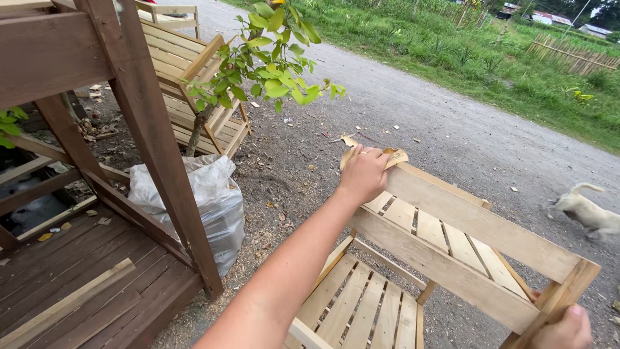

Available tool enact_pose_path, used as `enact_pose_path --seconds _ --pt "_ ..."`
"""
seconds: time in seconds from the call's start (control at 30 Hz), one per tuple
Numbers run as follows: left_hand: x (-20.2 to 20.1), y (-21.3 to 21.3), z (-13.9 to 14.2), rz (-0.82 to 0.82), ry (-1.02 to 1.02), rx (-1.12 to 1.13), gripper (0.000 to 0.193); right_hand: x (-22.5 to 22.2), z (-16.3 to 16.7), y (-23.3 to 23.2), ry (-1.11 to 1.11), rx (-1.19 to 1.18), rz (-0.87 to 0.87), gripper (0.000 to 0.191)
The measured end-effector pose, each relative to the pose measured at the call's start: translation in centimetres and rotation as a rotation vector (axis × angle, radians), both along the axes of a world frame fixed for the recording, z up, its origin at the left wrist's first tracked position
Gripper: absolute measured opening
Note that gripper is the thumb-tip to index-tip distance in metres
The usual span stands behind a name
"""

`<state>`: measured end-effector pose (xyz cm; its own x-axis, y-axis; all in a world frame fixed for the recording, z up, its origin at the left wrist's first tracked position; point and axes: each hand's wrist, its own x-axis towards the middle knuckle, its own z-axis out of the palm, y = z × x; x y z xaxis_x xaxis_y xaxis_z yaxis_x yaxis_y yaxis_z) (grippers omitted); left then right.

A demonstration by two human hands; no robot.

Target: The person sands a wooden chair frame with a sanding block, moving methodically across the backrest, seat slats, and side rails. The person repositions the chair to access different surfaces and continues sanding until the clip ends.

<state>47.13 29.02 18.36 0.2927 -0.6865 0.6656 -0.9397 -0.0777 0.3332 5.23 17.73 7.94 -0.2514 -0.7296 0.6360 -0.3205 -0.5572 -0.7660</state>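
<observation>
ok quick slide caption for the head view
Left hand presses sandpaper on a slatted wooden bench; right hand grips its corner.

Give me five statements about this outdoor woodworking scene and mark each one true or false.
1. The left hand presses sandpaper on the top corner of the wooden bench. True.
2. The right hand holds a hammer. False: it grips the bench's other corner post.
3. A dog is on the gravel road. True.
4. The plastic sack lies on the bench seat. False: it sits on the ground beside the dark wooden frame.
5. The bench is painted blue. False: it is bare light wood.
</observation>
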Motion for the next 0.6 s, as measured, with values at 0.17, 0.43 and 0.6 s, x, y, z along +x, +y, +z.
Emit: enact_pose_path --seconds 0.17,0.43,0.6 --pt "-1.0 1.1 0.4 -0.062 -0.044 -0.184 0.038 8.9 2.1 7.2 0.350 -0.425 -0.134 0.012" --pt "-0.9 3.2 -6.0 -0.109 -0.137 -0.234 0.067 20.8 3.1 9.6 0.870 -0.321 -0.151 0.022" --pt "-2.7 8.9 -13.4 -0.110 -0.067 -0.102 0.072 19.9 2.4 8.8 0.904 -0.330 -0.139 0.022"
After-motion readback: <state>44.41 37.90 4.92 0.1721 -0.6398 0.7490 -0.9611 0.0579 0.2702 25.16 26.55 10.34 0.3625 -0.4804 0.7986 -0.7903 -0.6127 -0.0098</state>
